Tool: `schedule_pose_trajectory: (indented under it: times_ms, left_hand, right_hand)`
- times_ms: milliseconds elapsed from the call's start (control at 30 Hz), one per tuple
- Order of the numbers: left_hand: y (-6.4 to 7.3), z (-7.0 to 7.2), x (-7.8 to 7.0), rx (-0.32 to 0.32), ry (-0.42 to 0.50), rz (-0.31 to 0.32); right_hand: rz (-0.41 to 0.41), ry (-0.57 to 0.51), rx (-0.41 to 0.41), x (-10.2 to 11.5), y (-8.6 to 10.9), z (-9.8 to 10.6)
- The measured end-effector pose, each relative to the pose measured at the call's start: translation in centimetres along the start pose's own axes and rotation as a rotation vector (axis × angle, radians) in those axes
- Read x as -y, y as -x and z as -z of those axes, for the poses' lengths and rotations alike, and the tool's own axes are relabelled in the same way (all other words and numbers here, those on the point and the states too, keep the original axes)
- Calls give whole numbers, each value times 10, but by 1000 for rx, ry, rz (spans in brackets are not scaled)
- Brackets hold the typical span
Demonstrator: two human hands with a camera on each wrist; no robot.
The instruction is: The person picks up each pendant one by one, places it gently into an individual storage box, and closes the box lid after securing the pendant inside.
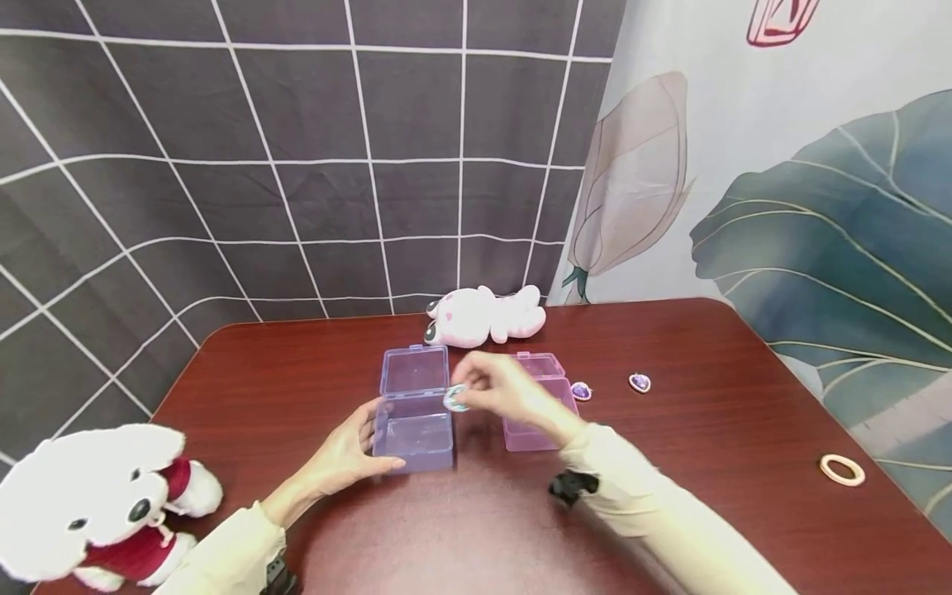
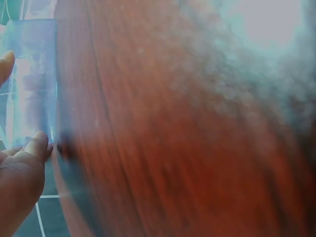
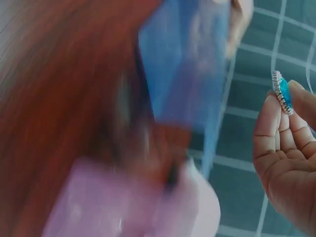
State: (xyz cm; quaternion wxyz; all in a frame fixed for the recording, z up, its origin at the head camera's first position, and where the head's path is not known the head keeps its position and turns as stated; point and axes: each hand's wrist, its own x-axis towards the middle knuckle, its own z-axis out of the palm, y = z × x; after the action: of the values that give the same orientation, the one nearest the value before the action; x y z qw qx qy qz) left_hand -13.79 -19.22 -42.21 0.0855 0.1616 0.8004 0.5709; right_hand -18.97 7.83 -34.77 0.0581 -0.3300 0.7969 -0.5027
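A translucent blue plastic box (image 1: pixel 413 442) stands on the table with its lid (image 1: pixel 414 371) tipped back. My left hand (image 1: pixel 349 450) holds it at its left side, thumb along the front and fingers farther back. In the left wrist view, the thumb (image 2: pixel 37 146) lies against one end of the box (image 2: pixel 32 84). Between thumb and fingertips, my right hand (image 1: pixel 506 392) pinches a blue gem with a beaded silvery rim (image 3: pixel 283 93), raised by the blue box's right edge. Behind the right forearm is a pink translucent box (image 1: pixel 531 438), its lid also raised.
Two purple heart-shaped gems lie right of the pink box, one close (image 1: pixel 582 391) and one farther off (image 1: pixel 640 383). A wooden ring (image 1: pixel 842 470) is near the right edge. A white-pink plush (image 1: pixel 483 316) lies at the back; a white plush dog (image 1: pixel 111 504) sits front left.
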Motion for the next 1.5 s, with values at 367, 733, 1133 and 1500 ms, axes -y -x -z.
schedule_pose_trajectory:
  times_ms: [367, 733, 1133, 1500]
  left_hand:
    - [-4, -3, -3, 10, -41, -32]
    - [-5, -3, -3, 24, -46, -74]
    - [-3, -1, -3, 16, -52, -66]
    - [1, 0, -2, 16, -50, -31]
  right_hand:
    - [-72, 243, 234, 4, -39, -80]
    - [-158, 377, 387, 3, -48, -98]
    - [-147, 479, 330, 3, -49, -104]
    - [-109, 478, 291, 8, -46, -103]
